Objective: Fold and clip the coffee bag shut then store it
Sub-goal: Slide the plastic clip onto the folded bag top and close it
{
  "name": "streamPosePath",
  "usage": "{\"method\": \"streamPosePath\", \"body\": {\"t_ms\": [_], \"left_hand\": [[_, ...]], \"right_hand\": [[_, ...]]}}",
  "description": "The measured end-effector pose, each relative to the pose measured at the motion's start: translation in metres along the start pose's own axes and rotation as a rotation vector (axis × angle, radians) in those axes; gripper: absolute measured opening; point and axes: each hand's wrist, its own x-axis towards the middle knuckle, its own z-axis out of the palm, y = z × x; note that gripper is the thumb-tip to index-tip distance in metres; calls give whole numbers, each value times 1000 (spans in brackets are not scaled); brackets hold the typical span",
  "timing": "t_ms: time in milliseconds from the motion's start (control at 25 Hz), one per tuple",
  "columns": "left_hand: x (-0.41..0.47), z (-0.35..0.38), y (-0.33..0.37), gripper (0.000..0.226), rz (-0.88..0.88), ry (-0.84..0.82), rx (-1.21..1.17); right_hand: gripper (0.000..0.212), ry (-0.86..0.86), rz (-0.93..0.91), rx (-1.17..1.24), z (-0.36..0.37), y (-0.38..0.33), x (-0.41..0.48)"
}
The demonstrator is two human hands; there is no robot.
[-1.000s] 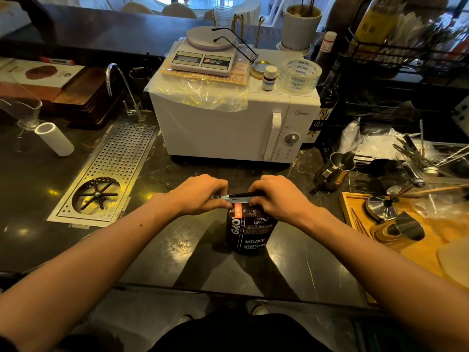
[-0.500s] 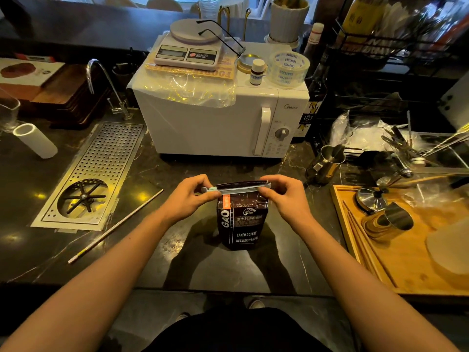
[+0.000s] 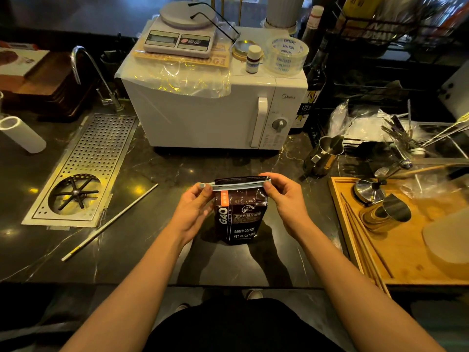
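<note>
A dark brown coffee bag (image 3: 239,217) with white lettering and an orange strip stands upright on the black counter (image 3: 177,250), in front of the microwave. A long pale clip bar (image 3: 236,186) runs across its folded top. My left hand (image 3: 194,207) pinches the clip's left end between thumb and fingers. My right hand (image 3: 284,196) pinches the right end. Both hands sit at the bag's upper corners, fingers curled around the sides.
A white microwave (image 3: 213,107) with a scale (image 3: 180,34) and tape roll stands behind. A metal drip tray (image 3: 83,171) and a thin white rod (image 3: 109,222) lie left. At the right are a steel pitcher (image 3: 324,156) and a wooden tray (image 3: 406,240) with tools.
My hands have drawn back from covering the bag's top to its two ends, exposing the clip across the fold. The view has tilted down and nearer, and the white rod came into sight.
</note>
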Motion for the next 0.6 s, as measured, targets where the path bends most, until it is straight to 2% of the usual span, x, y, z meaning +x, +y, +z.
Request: {"method": "streamPosePath", "body": {"t_ms": [80, 200, 240, 320, 440, 520, 600], "left_hand": [[-1, 2, 1, 50, -12, 11, -21], [-6, 10, 9, 33, 10, 85, 67], [-8, 12, 14, 30, 39, 117, 181], [-7, 16, 27, 37, 153, 130, 502], [0, 31, 40, 38, 341, -27, 1029], [7, 41, 42, 30, 400, -70, 1163], [11, 43, 41, 21, 382, -90, 1105]], "right_hand": [[19, 12, -4, -14, 1, 0, 0], [17, 36, -5, -7, 3, 1, 1], [17, 34, -7, -10, 3, 1, 1], [17, 27, -14, -23, 3, 2, 0], [17, 35, -36, -33, 4, 0, -4], [16, 41, -36, -31, 4, -1, -6], [17, 44, -45, -31, 5, -1, -8]]}}
